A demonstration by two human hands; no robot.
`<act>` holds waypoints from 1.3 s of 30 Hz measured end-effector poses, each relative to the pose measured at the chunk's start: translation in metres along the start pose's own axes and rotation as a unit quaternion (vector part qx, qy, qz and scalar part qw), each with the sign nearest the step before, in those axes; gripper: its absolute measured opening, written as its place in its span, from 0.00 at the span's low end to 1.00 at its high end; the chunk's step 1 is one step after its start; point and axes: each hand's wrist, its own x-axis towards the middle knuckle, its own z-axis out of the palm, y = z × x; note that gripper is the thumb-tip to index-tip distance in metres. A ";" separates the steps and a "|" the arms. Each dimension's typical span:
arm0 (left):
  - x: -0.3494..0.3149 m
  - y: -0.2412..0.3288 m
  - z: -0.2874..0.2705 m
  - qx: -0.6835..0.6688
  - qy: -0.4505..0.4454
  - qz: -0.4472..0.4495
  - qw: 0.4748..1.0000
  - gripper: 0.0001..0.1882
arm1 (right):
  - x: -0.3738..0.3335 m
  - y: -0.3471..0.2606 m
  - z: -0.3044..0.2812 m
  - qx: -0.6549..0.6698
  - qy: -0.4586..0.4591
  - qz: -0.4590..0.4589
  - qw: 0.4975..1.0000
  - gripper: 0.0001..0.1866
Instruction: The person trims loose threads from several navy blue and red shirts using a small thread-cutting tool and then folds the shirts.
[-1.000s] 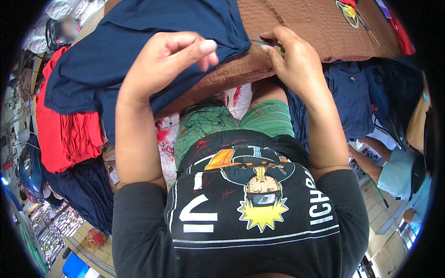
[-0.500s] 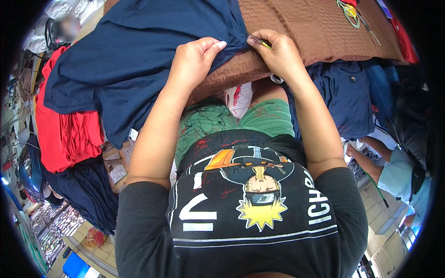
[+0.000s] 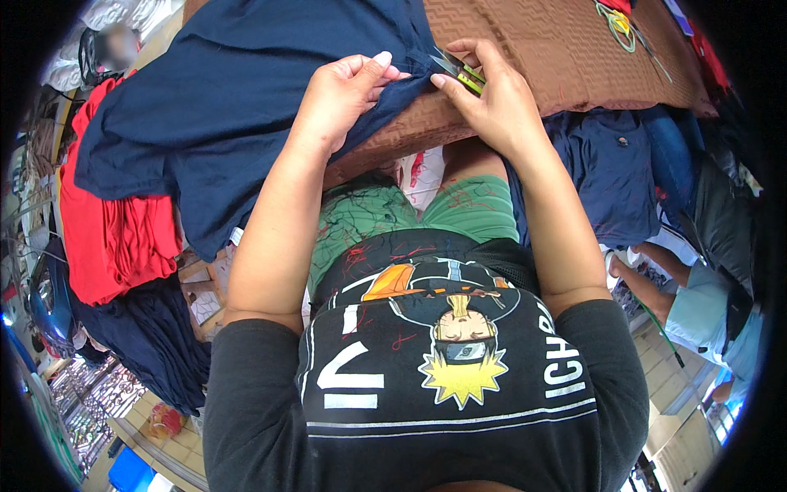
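A navy blue garment is spread over the brown-covered work surface and drapes off its near edge. My left hand is above the garment's right part, thumb laid against curled fingers; whatever is between them is too small to make out. My right hand holds small yellow-green thread snips beside the garment's right edge. The blades of the snips are spread apart and point left toward the cloth. My right thumb tip is close to the garment's edge.
The surface has a brown patterned cover. At its far right lie a yellowish cord and a thin tool. Red cloth hangs at the left, and another navy garment is at the right. Thread scraps cover my green shorts. Another person's legs show at right.
Both hands have risen slightly away from me. My right fingers have loosened, and the snips now show with blades spread. The left fingers have shifted and show more below the thumb.
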 end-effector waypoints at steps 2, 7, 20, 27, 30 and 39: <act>-0.002 0.002 0.001 0.003 0.010 -0.002 1.000 0.15 | -0.006 -0.007 -0.001 0.010 0.003 -0.053 0.999 0.14; -0.001 0.001 0.002 -0.017 0.019 -0.006 1.000 0.15 | -0.016 -0.021 0.003 -0.022 -0.021 -0.120 0.992 0.11; -0.007 0.013 0.007 -0.003 0.029 -0.004 1.000 0.16 | -0.014 -0.032 0.009 -0.053 -0.034 -0.128 0.990 0.08; 0.002 0.008 0.007 -0.009 0.030 0.067 0.997 0.13 | -0.022 -0.025 -0.005 -0.067 -0.036 -0.120 0.990 0.08; 0.003 0.008 0.007 -0.076 0.013 0.050 0.996 0.12 | -0.022 -0.015 -0.014 -0.062 -0.010 -0.101 0.993 0.08; -0.010 0.022 0.007 -0.016 -0.037 0.072 0.997 0.11 | -0.007 -0.009 0.000 -0.066 0.031 -0.114 0.991 0.09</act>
